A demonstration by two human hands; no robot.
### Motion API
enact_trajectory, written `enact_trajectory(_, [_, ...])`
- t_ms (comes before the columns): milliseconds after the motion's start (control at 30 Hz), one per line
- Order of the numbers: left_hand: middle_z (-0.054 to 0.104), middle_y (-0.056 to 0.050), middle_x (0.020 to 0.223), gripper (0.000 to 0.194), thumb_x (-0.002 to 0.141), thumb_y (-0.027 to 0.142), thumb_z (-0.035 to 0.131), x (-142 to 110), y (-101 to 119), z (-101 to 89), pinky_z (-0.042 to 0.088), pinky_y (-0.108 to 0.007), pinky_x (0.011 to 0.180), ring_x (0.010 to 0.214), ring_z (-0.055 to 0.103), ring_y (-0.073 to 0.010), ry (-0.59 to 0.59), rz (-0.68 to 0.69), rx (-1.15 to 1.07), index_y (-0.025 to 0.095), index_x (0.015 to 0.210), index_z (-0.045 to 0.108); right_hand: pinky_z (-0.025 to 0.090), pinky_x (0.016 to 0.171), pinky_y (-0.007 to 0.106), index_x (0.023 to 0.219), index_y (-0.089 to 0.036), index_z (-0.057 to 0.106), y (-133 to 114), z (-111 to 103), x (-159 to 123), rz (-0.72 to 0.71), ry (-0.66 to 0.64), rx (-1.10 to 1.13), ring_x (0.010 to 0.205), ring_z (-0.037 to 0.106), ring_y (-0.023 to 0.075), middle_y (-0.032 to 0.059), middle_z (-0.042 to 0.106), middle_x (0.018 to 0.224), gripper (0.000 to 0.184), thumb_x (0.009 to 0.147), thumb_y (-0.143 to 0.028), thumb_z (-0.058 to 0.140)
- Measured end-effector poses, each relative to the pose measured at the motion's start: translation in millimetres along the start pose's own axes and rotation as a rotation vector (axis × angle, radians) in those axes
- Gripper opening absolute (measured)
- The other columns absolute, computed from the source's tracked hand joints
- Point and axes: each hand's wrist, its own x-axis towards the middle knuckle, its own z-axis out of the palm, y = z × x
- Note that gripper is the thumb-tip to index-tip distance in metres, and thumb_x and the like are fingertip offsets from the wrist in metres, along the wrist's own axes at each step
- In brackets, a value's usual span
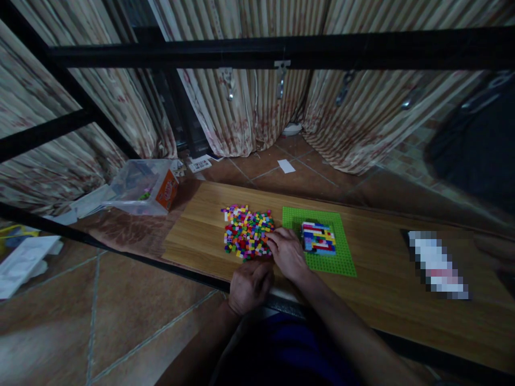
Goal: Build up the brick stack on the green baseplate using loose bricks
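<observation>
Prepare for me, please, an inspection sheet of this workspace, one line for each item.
Surface: wooden table.
Things in use: loose bricks in a pile; to their right, a green plate bearing a block of bricks.
Clutter: pixelated object on the table's right part; white paper on the floor.
Hands: right hand at the pile's right edge; left hand by the table's near edge; grips unclear.
Cables: nothing seen.
Surroundings: curtains, black bar, plastic box at left.
</observation>
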Motion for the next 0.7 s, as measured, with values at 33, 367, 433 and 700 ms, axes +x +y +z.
enact_trajectory(33, [0.067,-0.005,0.084,0.015,0.089,0.021,0.053,0.1,0.1,-0.2,0.050,-0.028,0.070,0.078,0.063,-0.0175,0.001,-0.003,0.002,0.019,0.101,0.061,0.045,0.089,0.037,0.103,-0.023,0.071,0.7,2.3,0.5,0.003,0.003,0.004,0.097,0.054,0.0234,0.0069,0.065,0.100,0.022,0.093,-0.023,0.051])
enact_trajectory(367, [0.071,-0.006,0.092,0.019,0.088,0.020,0.053,1.0,-1.6,0.2,0.053,-0.030,0.075,0.084,0.066,-0.0187,0.008,0.013,0.008,0.020,0.106,0.059,0.045,0.086,0.039,0.089,-0.024,0.068,2.2,11.7,3.9,0.004,0.075,0.076,0.091,0.055,0.0234,0.0063,0.065,0.094,0.019,0.093,-0.024,0.049])
enact_trajectory(433, [0.071,-0.006,0.093,0.019,0.089,0.020,0.053,0.9,-1.7,0.1,0.054,-0.031,0.075,0.085,0.066,-0.0187,0.009,0.009,0.022,0.020,0.106,0.059,0.045,0.086,0.039,0.090,-0.024,0.066,-0.6,6.2,1.0,0.030,0.101,0.116,0.091,0.057,0.0233,0.0060,0.065,0.093,0.017,0.093,-0.023,0.049])
enact_trajectory(700, [0.071,-0.006,0.093,0.018,0.089,0.021,0.053,2.3,-1.3,-0.9,0.054,-0.031,0.075,0.084,0.066,-0.0189,0.009,0.012,0.045,0.019,0.105,0.060,0.049,0.078,0.032,0.094,-0.022,0.062,-6.2,-17.7,-30.0,0.145,0.161,0.378,0.086,0.063,0.0196,0.0049,0.068,0.090,0.015,0.092,-0.023,0.047])
